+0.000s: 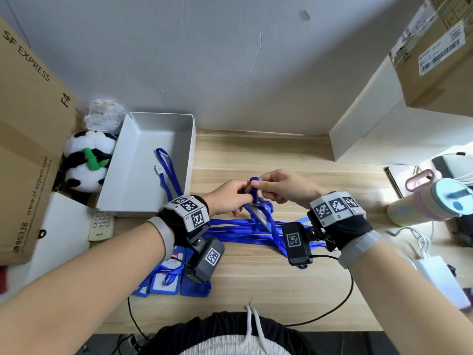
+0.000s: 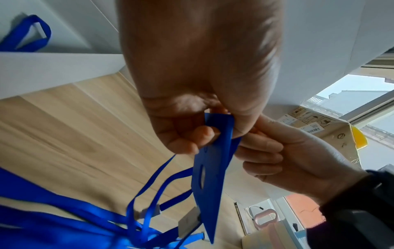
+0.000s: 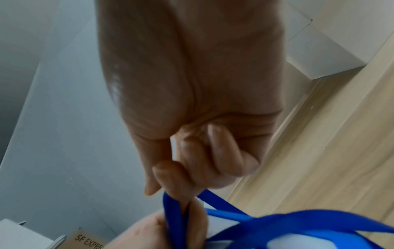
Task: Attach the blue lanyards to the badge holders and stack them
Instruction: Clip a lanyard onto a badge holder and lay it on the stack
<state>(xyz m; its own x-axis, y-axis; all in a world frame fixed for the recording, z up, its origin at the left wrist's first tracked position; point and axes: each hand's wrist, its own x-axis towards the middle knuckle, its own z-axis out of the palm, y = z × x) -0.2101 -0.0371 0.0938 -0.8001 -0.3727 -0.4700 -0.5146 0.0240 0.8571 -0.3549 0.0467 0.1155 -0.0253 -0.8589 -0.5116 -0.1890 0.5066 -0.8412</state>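
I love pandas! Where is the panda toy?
In the head view, the black-and-white plush panda sits far left, wedged between the brown cardboard box and the open white box.

Both bare forearms wear black wrist straps (image 1: 176, 226) with grey bands, checkered marker blocks (image 1: 335, 207) and small black cameras (image 1: 297, 243) trailing thin cables.

A lived-in home desk corner is showing here: courier cartons (image 1: 28, 129) are crowding a wooden tabletop (image 1: 256, 275), beside a plush panda (image 1: 85, 160), a remote control (image 1: 100, 225) and a drinking tumbler (image 1: 430, 201).
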